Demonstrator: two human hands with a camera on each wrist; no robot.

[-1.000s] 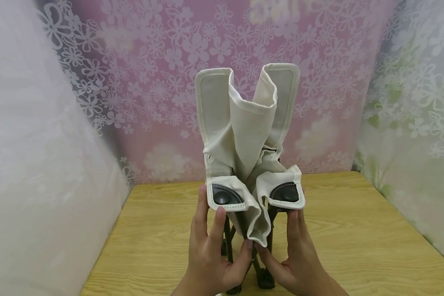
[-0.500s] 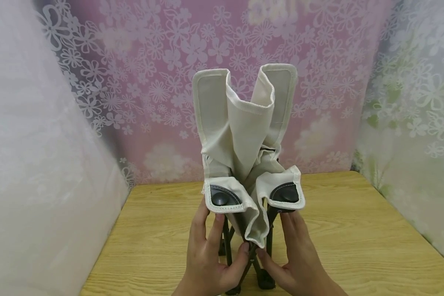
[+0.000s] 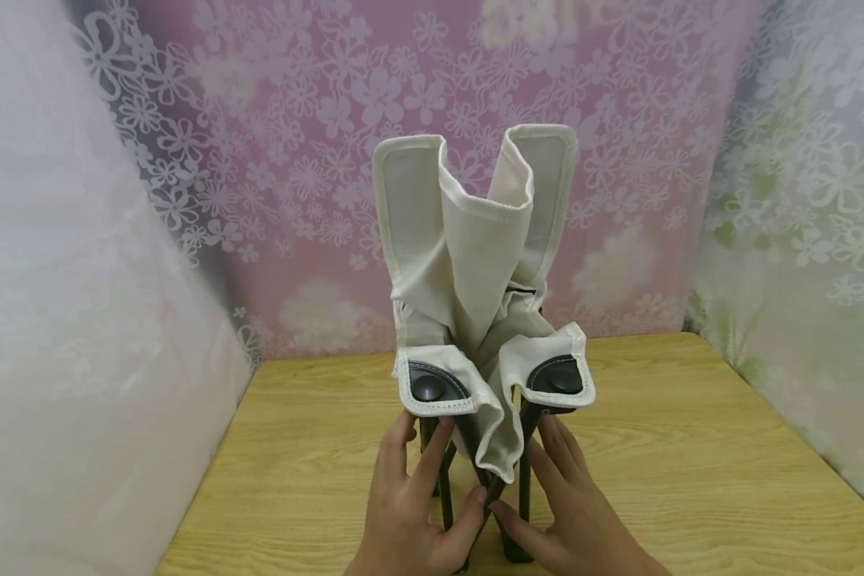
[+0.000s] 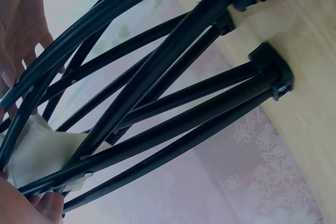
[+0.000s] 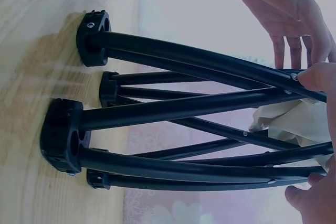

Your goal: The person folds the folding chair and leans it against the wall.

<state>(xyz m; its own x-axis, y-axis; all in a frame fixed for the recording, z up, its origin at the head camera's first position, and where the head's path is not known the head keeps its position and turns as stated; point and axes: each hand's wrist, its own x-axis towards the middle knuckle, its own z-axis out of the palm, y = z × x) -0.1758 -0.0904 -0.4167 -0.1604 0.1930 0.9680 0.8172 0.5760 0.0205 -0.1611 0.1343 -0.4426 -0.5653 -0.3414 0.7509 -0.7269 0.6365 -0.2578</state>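
Observation:
A small folding camp chair point(image 3: 486, 256) stands upright on the table, partly folded, with cream fabric over crossed black tube legs point(image 4: 210, 103). Its seat sags into folds between two black corner patches. My left hand point(image 3: 414, 504) grips the front legs from the left, thumb at the crossing and fingertips under the left corner. From the right, my right hand point(image 3: 572, 508) holds the frame, its thumb also by the crossing and its fingers behind the tube. Black plastic feet point(image 5: 63, 135) join the leg ends on the tabletop. Some fingers are hidden behind the tubes.
The wood-grain table point(image 3: 295, 464) spreads out on both sides of the chair. A pink floral curtain point(image 3: 317, 176) hangs behind it, with a whitish sheet point(image 3: 101, 336) at the left and a pale floral one point(image 3: 814, 240) at the right.
Both hands have slid down the front legs, fingers moving from the seat corners onto the tubes below. The chair's upper part has shifted slightly left in view.

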